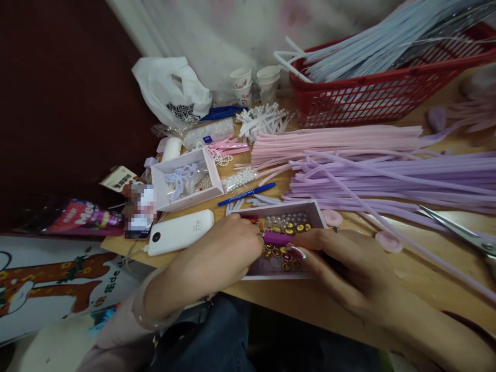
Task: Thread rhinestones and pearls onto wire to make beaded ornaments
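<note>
A shallow white box (315, 213) of gold and pearl beads sits at the table's near edge. My left hand (225, 253) is curled shut at the box's left side, its fingertips pinching the end of a short purple stick (276, 238) that lies over the beads. My right hand (341, 263) reaches in from the right, fingers closed together on the other end of that purple stick, painted nails over the beads.
A white power bank (180, 231) and a blue pen (246, 194) lie left of the box. Another white box (186, 178) holds trinkets. Pink (333, 139) and lilac pipe cleaners (406, 178) cover the table; a red basket (372, 93) holds white ones. Scissors (461, 232) lie right.
</note>
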The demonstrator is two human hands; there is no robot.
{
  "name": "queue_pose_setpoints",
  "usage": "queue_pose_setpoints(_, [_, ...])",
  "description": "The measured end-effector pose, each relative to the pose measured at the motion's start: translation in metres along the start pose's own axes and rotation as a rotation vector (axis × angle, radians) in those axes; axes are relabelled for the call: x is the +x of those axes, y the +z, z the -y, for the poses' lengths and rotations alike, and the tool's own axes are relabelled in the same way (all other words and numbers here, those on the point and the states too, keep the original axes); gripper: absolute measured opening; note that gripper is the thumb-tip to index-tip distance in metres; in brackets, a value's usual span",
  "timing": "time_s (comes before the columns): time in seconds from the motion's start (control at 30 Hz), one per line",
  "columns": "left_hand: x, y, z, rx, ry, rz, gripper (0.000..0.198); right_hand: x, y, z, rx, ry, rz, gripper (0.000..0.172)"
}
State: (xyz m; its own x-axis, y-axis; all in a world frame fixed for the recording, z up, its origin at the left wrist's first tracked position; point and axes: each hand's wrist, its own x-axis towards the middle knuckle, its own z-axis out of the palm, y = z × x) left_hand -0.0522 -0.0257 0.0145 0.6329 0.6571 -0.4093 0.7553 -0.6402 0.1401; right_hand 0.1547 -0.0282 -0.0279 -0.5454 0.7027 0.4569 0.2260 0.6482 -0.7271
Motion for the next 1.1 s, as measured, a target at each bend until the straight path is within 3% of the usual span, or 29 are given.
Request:
queue_pose_setpoints(0.17, [-0.004, 0.001, -0.001, -0.068, -0.019, -0.113, 0.014, -0.001, 0.000, 0.001, 0.024, 0.041, -0.003, 0.015])
queue_pose_setpoints(0.43, [-0.012, -0.004, -0.006, -0.687, -0.266, -0.289, 0.012, -0.001, -0.001, 0.002, 0.017, 0.048, 0.034, 0.019])
queue_pose_setpoints(0.73, [-0.006, -0.006, -0.017, -1.356, -0.262, -0.163, 0.031, -0.001, -0.002, 0.002, 0.024, 0.031, 0.072, 0.020])
queue_pose_setpoints(1.1, [-0.003, 0.007, -0.015, -1.505, -0.184, -0.207, 0.031, -0.003, -0.001, 0.000, -0.008, 0.034, 0.117, 0.019])
